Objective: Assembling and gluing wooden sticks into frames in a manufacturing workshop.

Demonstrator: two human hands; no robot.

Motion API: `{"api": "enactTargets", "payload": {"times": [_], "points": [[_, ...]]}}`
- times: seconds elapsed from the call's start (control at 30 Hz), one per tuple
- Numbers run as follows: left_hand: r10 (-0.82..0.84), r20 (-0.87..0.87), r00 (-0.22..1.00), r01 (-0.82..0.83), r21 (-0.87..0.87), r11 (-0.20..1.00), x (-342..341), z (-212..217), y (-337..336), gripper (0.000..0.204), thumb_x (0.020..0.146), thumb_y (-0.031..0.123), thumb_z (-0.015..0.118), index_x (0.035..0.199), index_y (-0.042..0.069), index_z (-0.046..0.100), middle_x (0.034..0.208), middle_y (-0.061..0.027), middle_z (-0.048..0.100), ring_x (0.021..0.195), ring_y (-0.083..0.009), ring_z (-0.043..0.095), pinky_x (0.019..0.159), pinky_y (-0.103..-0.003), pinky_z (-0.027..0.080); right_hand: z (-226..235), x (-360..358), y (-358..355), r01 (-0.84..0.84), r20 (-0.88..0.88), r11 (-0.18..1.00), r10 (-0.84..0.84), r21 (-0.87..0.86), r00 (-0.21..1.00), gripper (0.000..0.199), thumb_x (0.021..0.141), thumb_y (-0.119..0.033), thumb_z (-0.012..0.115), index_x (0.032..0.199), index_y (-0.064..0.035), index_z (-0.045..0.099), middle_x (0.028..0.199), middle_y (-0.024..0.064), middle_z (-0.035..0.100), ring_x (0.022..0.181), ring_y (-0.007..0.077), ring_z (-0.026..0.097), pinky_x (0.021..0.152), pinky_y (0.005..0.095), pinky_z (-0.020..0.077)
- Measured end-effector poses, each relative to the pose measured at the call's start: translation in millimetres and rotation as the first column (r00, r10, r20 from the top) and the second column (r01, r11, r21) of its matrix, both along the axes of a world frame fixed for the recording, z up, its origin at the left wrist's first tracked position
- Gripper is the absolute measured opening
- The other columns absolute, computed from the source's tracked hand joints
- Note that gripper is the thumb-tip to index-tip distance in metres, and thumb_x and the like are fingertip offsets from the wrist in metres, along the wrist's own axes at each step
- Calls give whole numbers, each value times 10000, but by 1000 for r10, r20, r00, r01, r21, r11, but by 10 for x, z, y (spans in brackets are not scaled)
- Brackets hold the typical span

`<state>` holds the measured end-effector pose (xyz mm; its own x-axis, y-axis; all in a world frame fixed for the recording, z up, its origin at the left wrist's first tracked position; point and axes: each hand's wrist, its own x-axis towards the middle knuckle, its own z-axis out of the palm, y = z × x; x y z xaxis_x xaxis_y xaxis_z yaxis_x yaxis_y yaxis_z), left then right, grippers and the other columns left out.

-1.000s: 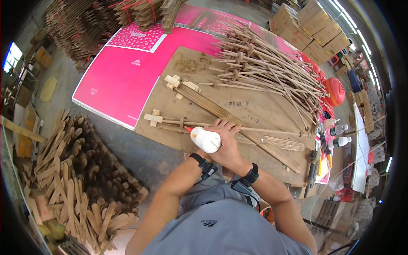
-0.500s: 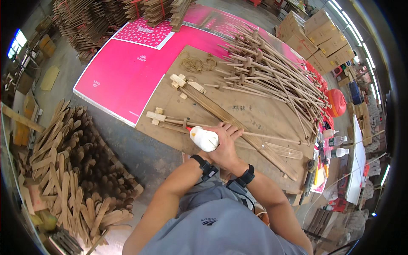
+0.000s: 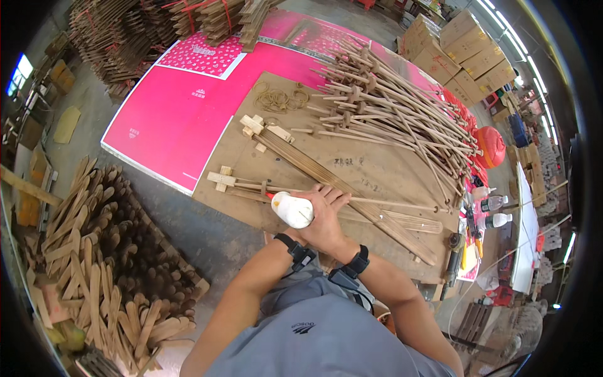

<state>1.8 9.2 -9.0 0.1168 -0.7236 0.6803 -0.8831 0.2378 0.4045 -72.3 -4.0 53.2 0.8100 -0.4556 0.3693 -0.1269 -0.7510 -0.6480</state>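
Note:
Both of my hands are closed around a white squeeze bottle (image 3: 293, 210) with an orange tip. My right hand (image 3: 330, 212) lies over its rear end with the fingers spread forward. My left hand (image 3: 306, 234) is mostly hidden beneath the bottle. The tip points left, just above a thin wooden stick (image 3: 251, 187) with a small cross piece (image 3: 222, 179) that lies on a brown board (image 3: 352, 164). A longer dark slat (image 3: 326, 179) with a cross piece (image 3: 252, 124) runs diagonally behind my hands. Each wrist wears a black band.
A big heap of thin wooden sticks (image 3: 402, 107) covers the board's far right. Pink sheets (image 3: 182, 113) lie at the left, with cardboard boxes (image 3: 465, 56) beyond. A pile of wooden slats (image 3: 94, 251) fills the floor at the left. Small bottles (image 3: 493, 202) and tools (image 3: 453, 264) sit at the right edge.
My hands and the bottle stay in nearly the same place over the stick. Only the view has shifted slightly.

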Motion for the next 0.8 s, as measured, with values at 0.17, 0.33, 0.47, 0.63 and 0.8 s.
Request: {"api": "enactTargets", "payload": {"times": [0.17,0.33,0.47,0.63,0.8], "points": [[27,21,999,-26,-13,1000,-17,-95,-59,461,790,271,741,1225,136,674,1035,-23,644,973,-236,600,891,-414,436,7,-24,21,85,-23,992,-84,88,996,550,725,-58,885,1204,-84,616,1144,130,643,1163,339,570,1070,454,391],[12,-46,999,-13,-20,1000,-24,-168,-97,445,795,259,745,1219,140,679,1036,-26,649,978,-238,601,885,-413,444,129,-161,-18,152,37,974,-161,170,986,541,765,-79,885,1232,-64,614,1141,96,648,1100,271,623,988,410,479],[-159,-328,931,132,-103,986,-43,-582,-126,433,799,249,748,1213,143,684,1036,-27,653,982,-239,602,879,-413,450,420,-367,-78,52,98,541,-246,839,964,545,795,-148,894,1256,-66,616,1219,104,663,1045,240,665,951,348,535],[62,-45,997,-63,-11,998,-37,1,-53,294,821,202,725,1110,154,719,988,-20,665,948,-231,614,832,-392,467,545,-1135,-354,-180,234,158,-469,971,852,401,938,-199,754,1283,-61,603,1229,70,690,1009,189,679,823,293,554],[64,59,996,-64,-7,998,-45,45,-24,197,860,182,726,1053,145,736,896,8,629,884,-203,603,778,-375,445,138,-1889,-379,-178,-37,-239,-687,955,726,418,1014,-401,636,1271,-73,612,1154,63,696,903,170,650,718,258,509]]}}
